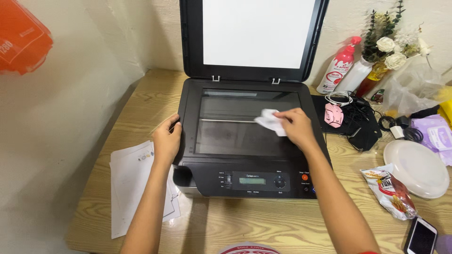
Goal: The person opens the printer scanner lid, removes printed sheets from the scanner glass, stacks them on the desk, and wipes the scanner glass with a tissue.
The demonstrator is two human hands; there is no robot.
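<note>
Scanner glass [235, 136] lies bare in the middle of the frame, since the lid [254, 37] stands propped straight up at the top centre, its white backing facing the room. That leaves the whole pane open to reach. A crumpled white tissue [269, 121] sits on the pane's upper right part, pinched under the fingertips of the right hand [296, 127], which presses it flat against the glass; the wad sticks out to the left of the fingers, so the grip is on its right end only. The left hand [167, 138] curls over the printer's [249, 181] left edge, fingers closed on the black casing, seemingly to steady the machine. Loose printed sheets [129, 183] lie on the wooden table [245, 226] at lower left. To the right are a pink mouse [333, 115], a white plate [416, 168] and a snack bag [390, 192].
</note>
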